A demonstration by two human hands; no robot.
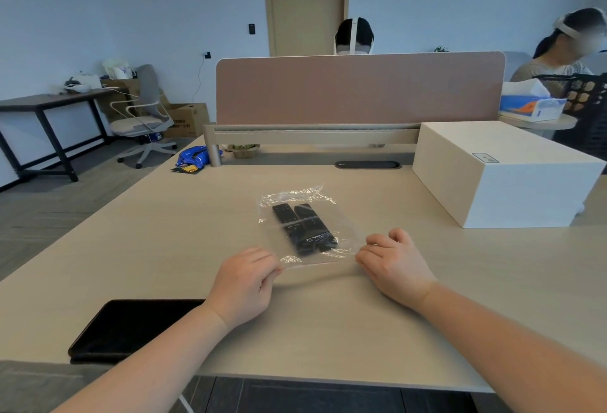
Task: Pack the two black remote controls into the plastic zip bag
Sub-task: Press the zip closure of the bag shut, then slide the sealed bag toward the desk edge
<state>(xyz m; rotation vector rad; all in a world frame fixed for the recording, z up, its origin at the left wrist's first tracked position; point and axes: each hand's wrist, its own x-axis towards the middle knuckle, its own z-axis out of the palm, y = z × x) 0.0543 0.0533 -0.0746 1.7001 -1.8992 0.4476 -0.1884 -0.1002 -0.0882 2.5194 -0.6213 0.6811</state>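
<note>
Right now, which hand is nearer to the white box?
Right. The right hand pinches the zip bag's near right corner, on the side of the white box. The left hand holds the bag's near left corner, farther away.

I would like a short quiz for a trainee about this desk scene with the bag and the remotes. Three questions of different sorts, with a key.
1. True or false: the two black remote controls lie outside the clear plastic zip bag.
2. Multiple choice: where does the left hand hold the bag? A. far edge; B. near left corner; C. it does not touch the bag.
3. Fill in: the large white rectangular box stands on the light wooden desk to the ____ of the bag.

Key: 1. False, they lie side by side inside it. 2. B; the right hand is at the near right corner. 3. right.
</note>
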